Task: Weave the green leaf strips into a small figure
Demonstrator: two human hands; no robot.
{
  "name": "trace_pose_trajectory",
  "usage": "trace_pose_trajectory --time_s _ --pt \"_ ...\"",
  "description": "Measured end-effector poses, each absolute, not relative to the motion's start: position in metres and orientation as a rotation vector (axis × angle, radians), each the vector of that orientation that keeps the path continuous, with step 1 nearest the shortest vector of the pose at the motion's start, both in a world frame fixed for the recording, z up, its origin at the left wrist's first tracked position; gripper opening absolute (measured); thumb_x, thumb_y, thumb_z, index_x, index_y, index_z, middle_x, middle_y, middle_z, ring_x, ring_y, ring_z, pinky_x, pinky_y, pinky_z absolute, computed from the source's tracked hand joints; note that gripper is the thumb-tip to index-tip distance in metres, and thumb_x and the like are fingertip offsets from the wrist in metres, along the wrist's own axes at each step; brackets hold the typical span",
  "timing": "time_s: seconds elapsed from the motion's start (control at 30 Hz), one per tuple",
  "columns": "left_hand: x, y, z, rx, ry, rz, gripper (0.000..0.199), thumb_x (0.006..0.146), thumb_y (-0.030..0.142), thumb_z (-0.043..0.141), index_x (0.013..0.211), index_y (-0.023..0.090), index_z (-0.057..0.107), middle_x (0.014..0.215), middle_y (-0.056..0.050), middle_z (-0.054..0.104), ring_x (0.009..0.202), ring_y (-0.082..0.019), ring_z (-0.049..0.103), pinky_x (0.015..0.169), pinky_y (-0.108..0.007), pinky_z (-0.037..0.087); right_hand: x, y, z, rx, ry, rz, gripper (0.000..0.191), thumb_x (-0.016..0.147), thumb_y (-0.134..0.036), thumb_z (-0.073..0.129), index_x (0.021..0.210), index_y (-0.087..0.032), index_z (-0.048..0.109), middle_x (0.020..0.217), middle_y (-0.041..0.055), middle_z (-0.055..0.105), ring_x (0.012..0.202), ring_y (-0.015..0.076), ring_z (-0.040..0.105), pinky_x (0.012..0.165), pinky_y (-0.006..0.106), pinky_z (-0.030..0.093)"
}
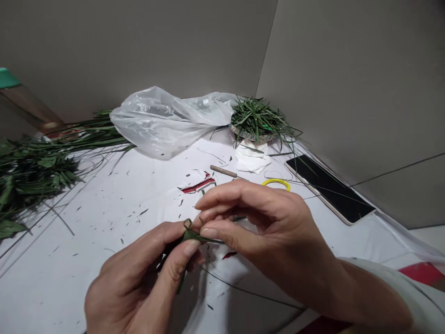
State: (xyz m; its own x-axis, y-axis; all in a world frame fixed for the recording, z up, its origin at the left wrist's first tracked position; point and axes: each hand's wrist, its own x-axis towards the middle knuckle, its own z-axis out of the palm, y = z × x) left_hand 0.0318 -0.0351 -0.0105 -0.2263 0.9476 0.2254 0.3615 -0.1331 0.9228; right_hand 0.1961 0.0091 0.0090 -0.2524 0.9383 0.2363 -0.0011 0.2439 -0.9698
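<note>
Fingers (217, 230) on looped green leaf (190, 234)

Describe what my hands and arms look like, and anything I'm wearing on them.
Your left hand and right hand are ungloved, with no rings or watch visible. A loose, pale sleeve without visible markings covers part of your right forearm; no left sleeve shows.

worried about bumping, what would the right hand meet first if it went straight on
Likely the folded green strip pinched in the left hand, just ahead of the right hand; depth is unclear.
</note>
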Motion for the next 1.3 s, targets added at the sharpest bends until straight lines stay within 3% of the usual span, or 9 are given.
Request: trace_pose_trajectory --time_s 0.1,0.27,0.63,0.8,0.93,1.3 --pt "0.032 -0.033 -0.009 1.556 1.585 1.342 0.019 0.073 0.025 0.078 0.083 0.042 0.078 0.080 0.010 0.078 0.066 -0.019 0.067 0.063 -0.025 0.051 0.195 0.008 0.007 -0.906 -1.548 1.162 0.025 0.080 -0.005 0.070 0.099 -0.021 0.067 0.084 -0.0034 0.074 0.078 0.0102 0.071 0.073 0.019 0.058" --pt "0.033 -0.032 -0.011 1.630 1.542 1.360 0.023 0.076 0.021 0.074 0.082 0.043 0.076 0.076 0.012 0.075 0.060 -0.015 0.063 0.059 -0.022 0.047 0.195 0.008 0.004 -0.948 -1.530 1.197 0.039 0.077 -0.008 0.074 0.108 -0.027 0.060 0.098 -0.0068 0.070 0.074 0.0080 0.068 0.070 0.021 0.056" --pt "0.029 -0.031 -0.016 1.858 1.468 1.366 0.021 0.080 0.018 0.071 0.091 0.036 0.073 0.081 0.010 0.075 0.063 -0.015 0.065 0.065 -0.021 0.049 0.196 0.012 0.007 -1.011 -1.636 1.230 0.034 0.079 -0.009 0.067 0.109 -0.023 0.062 0.091 -0.0049 0.067 0.074 0.0098 0.064 0.070 0.026 0.054" --pt "0.025 -0.031 -0.019 2.182 1.447 1.135 0.016 0.093 0.020 0.056 0.101 0.032 0.064 0.089 0.006 0.074 0.070 -0.013 0.068 0.065 -0.018 0.051 0.198 0.012 0.005 -1.031 -1.637 1.269 0.035 0.079 -0.011 0.068 0.110 -0.026 0.063 0.092 -0.0075 0.069 0.078 0.0090 0.065 0.074 0.024 0.054" --pt "0.021 -0.031 -0.019 2.297 1.428 1.018 0.017 0.094 0.016 0.054 0.102 0.028 0.061 0.092 0.005 0.073 0.073 -0.009 0.069 0.067 -0.014 0.051 0.199 0.014 0.001 -1.022 -1.605 1.351 0.026 0.081 -0.017 0.070 0.104 -0.027 0.064 0.094 -0.0071 0.070 0.086 0.0106 0.066 0.078 0.025 0.055" --pt "0.016 -0.023 -0.019 2.185 1.323 0.982 0.022 0.096 0.022 0.055 0.111 0.036 0.063 0.093 0.006 0.075 0.079 -0.013 0.070 0.062 -0.016 0.051 0.204 0.029 0.007 -0.894 -1.395 1.722 0.009 0.079 -0.014 0.073 0.085 -0.017 0.067 0.073 -0.0038 0.067 0.069 0.0077 0.062 0.064 0.018 0.050"
